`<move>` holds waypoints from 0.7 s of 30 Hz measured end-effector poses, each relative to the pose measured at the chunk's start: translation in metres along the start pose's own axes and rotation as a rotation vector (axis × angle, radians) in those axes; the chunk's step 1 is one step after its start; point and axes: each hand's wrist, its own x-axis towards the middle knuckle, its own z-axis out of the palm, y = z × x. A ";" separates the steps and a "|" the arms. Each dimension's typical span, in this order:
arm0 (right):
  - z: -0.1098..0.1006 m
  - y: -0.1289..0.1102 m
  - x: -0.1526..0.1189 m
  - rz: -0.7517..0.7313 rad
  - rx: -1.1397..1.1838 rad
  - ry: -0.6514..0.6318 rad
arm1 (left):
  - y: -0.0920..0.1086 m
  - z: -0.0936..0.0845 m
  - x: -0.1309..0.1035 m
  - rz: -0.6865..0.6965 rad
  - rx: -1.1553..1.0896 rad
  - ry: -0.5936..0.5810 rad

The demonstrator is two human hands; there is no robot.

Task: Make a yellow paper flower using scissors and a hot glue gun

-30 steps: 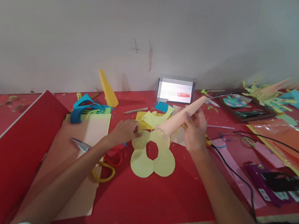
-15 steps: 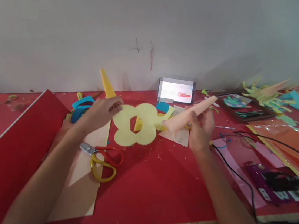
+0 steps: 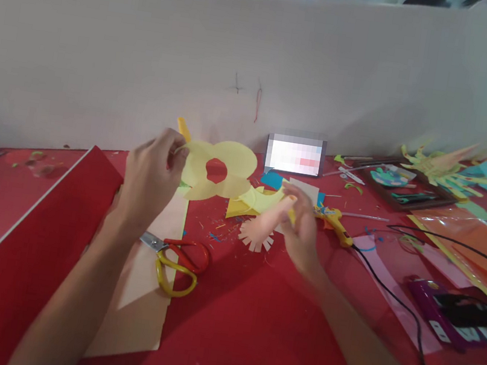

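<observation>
My left hand (image 3: 153, 172) pinches the left petal of a pale yellow paper flower (image 3: 239, 163) that has a round hole in its middle. The flower is raised above the red table (image 3: 252, 306). My right hand (image 3: 305, 228) has its fingers round a peach paper cone (image 3: 268, 220), whose fringed, cut end points down toward the table. A yellow paper cone (image 3: 184, 129) shows partly behind my left hand. Red-and-yellow-handled scissors (image 3: 176, 267) lie on peach sheets (image 3: 139, 313) below my left hand.
A yellow glue gun (image 3: 337, 226) with a black cable lies right of my right hand. A lit screen (image 3: 293, 154) leans at the wall. A red board (image 3: 26, 254) slants on the left. Tray (image 3: 410, 198), pink strips and purple box (image 3: 434, 312) are at right.
My left hand has lifted the flower off the table. My right hand has moved left and down, turning the peach cone so its fringed end faces down. The view has shifted slightly.
</observation>
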 end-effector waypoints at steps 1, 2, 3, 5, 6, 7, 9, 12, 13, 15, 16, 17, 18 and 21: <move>-0.005 -0.010 0.002 -0.067 -0.058 0.108 | 0.003 0.000 -0.002 0.007 0.010 0.008; -0.009 -0.021 0.004 -0.122 -0.118 0.210 | 0.006 0.000 -0.004 0.018 0.017 0.018; -0.013 -0.031 0.007 -0.190 -0.177 0.279 | 0.009 0.000 -0.006 0.034 0.019 0.028; -0.019 -0.049 0.014 -0.253 -0.311 0.243 | 0.013 0.002 -0.008 0.072 0.009 0.043; -0.019 -0.054 0.018 -0.284 -0.387 0.161 | 0.014 0.003 -0.009 0.089 -0.001 0.049; -0.019 -0.057 0.022 -0.323 -0.434 0.097 | 0.014 0.004 -0.009 0.101 -0.011 0.052; -0.014 -0.055 0.027 -0.333 -0.408 0.026 | 0.014 0.007 -0.009 0.113 -0.025 0.053; -0.003 -0.038 0.032 -0.278 -0.201 0.143 | 0.012 0.010 -0.007 0.121 -0.033 0.051; 0.000 -0.032 0.032 -0.281 -0.130 0.210 | 0.011 0.011 -0.007 0.123 -0.034 0.053; 0.008 -0.022 0.030 -0.259 -0.010 0.259 | 0.010 0.012 -0.007 0.126 -0.035 0.055; 0.011 -0.019 0.028 -0.248 0.034 0.248 | 0.010 0.013 -0.007 0.127 -0.034 0.055; 0.014 -0.017 0.026 -0.247 0.071 0.229 | 0.010 0.013 -0.007 0.127 -0.034 0.053; 0.016 -0.016 0.023 -0.245 0.101 0.211 | 0.010 0.014 -0.007 0.128 -0.033 0.051; 0.020 -0.013 0.012 -0.211 0.136 0.185 | 0.009 0.017 -0.007 0.135 -0.030 0.051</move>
